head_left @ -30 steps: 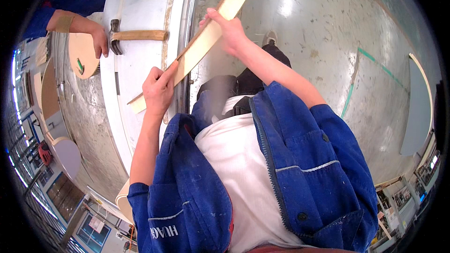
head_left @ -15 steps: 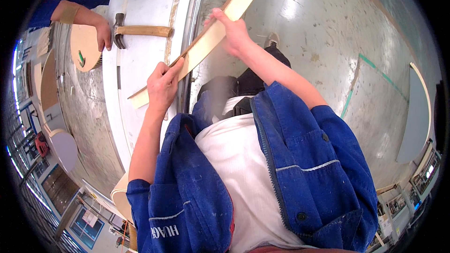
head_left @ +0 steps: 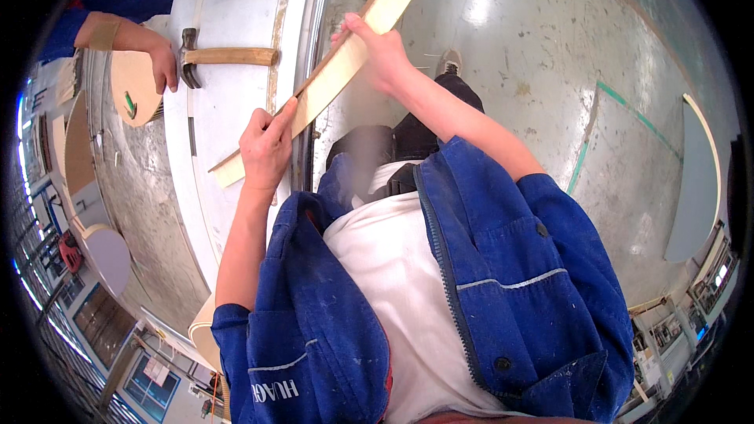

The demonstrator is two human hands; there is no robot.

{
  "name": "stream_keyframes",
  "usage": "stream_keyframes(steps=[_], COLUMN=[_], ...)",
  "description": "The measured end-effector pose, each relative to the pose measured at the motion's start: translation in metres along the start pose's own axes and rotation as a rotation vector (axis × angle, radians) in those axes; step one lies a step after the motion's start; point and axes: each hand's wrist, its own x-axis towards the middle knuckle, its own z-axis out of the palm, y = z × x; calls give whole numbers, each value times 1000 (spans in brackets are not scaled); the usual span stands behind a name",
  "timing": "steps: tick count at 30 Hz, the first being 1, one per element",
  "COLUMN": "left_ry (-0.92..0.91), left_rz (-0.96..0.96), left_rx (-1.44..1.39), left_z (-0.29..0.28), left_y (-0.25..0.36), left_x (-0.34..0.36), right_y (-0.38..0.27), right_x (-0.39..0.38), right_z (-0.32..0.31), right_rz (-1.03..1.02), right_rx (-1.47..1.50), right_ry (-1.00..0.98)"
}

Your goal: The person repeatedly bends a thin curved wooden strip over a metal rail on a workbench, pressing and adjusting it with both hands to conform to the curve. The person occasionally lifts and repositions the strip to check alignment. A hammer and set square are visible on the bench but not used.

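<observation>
We count two hands of ours: one left hand (head_left: pixel 265 149), one right hand (head_left: pixel 377 51). One co-worker's hand (head_left: pixel 162 69), one tan wristband (head_left: pixel 104 35). One pale curved strip (head_left: pixel 334 72). One hammer (head_left: pixel 229 56), one white surface (head_left: pixel 236 0). We see one tan rounded panel (head_left: pixel 140 71), one small green item (head_left: pixel 129 102), one bluish-grey curved panel (head_left: pixel 689 188). Two green lines (head_left: pixel 580 166). One shoe (head_left: pixel 450 61) showing.

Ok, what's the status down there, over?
Left hand, right hand: both holding strip. Strip slants across edge of table. Hammer lies on table, apart from strip.

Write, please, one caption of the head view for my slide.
Left grip and right grip steady a long pale strip while a claw hammer lies on the white worktop.
</observation>
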Motion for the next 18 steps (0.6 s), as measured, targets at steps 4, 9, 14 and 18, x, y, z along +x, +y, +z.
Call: stream_keyframes(steps=[4, 9, 14, 18], left_ry=[1, -52, -105, -260], left_rz=[-31, -86, -135, -18], left_rx=[-44, -57, -74, -151], left_z=[1, -5, -8, -15], left_y=[4, 8, 8, 20], left_x=[4, 9, 14, 14], right_y=[0, 5, 3, 1], right_x=[0, 1, 3, 2], right_z=[1, 0, 1, 1], right_rz=[21, 12, 12, 12], right_rx=[-8, 16, 24, 27], right_ry=[26, 28, 13, 3])
